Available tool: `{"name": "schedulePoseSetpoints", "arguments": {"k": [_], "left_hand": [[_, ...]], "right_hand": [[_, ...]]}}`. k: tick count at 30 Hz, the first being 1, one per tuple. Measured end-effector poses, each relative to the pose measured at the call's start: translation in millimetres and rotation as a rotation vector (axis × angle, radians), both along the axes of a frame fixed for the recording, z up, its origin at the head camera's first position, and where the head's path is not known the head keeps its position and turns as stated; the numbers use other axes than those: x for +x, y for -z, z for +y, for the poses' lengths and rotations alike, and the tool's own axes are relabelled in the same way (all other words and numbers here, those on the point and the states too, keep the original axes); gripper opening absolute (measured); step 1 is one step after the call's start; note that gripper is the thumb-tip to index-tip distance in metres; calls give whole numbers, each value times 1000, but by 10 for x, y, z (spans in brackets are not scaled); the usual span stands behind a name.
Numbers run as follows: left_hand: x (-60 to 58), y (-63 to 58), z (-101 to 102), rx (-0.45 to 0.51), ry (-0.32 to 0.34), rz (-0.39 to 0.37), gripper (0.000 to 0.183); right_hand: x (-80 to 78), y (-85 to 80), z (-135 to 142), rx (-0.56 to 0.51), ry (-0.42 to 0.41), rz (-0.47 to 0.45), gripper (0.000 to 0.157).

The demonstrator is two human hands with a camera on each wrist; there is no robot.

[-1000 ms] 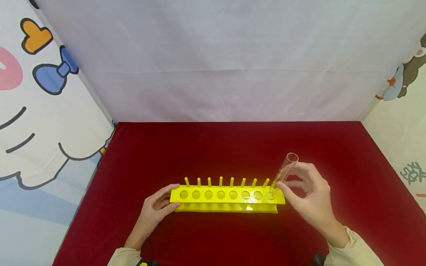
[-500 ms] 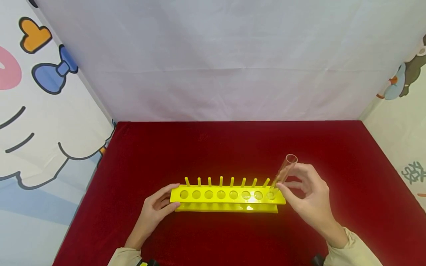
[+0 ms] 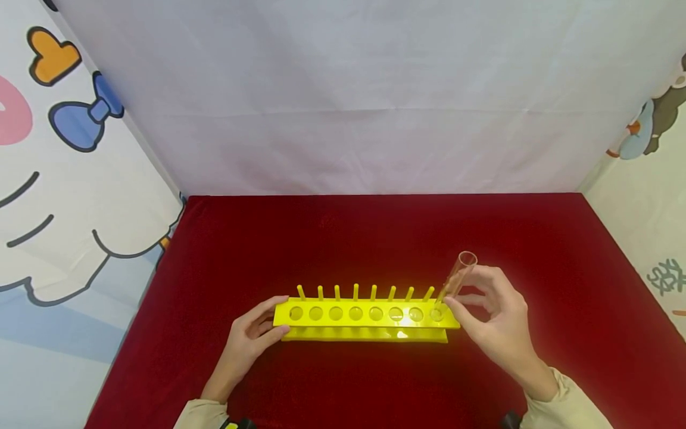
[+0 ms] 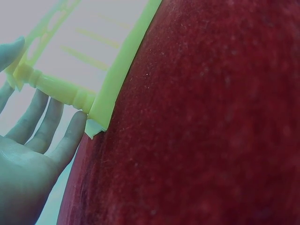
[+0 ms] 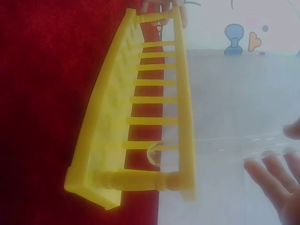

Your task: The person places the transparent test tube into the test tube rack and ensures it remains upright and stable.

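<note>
A yellow plastic test tube rack (image 3: pixel 345 322) lies lengthwise across the table, with a row of holes in its top plate and upright pegs behind. My left hand (image 3: pixel 248 336) grips the rack's left end, thumb in front and fingers behind; the left wrist view shows fingers along the end post (image 4: pixel 61 91). With thumb and fingertips, my right hand (image 3: pixel 501 316) pinches a clear glass test tube (image 3: pixel 458 275), tilted with its open mouth up and to the right. The tube's rounded bottom (image 5: pixel 157 153) pokes through the rightmost hole, just under the top plate and well above the base.
Dark red cloth (image 3: pixel 343 238) covers the table. A pale curtain (image 3: pixel 364 119) hangs along the back edge, and cartoon-printed sheets stand at the left (image 3: pixel 80 196) and right (image 3: pixel 638 196).
The test tube has slid slightly lower into the rightmost hole, and my right hand has moved a little down and left with it. My left hand and the rack stay in place.
</note>
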State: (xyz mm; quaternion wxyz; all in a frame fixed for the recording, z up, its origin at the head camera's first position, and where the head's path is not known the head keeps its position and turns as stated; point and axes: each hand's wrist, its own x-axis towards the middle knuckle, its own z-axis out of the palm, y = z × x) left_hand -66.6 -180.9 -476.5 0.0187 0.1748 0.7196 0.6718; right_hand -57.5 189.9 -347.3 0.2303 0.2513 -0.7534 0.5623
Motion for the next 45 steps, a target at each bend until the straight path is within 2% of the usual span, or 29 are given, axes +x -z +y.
{"name": "schedulePoseSetpoints", "arguments": {"k": [8, 12, 45], "left_hand": [[-49, 174, -51, 10, 3, 9, 49], [-61, 219, -64, 10, 1, 2, 49], [-57, 228, -65, -3, -21, -26, 50]], "right_hand": [[-3, 31, 1, -11, -12, -2, 49], [-1, 44, 0, -9, -7, -9, 47], [12, 190, -19, -45, 12, -36, 46]]}}
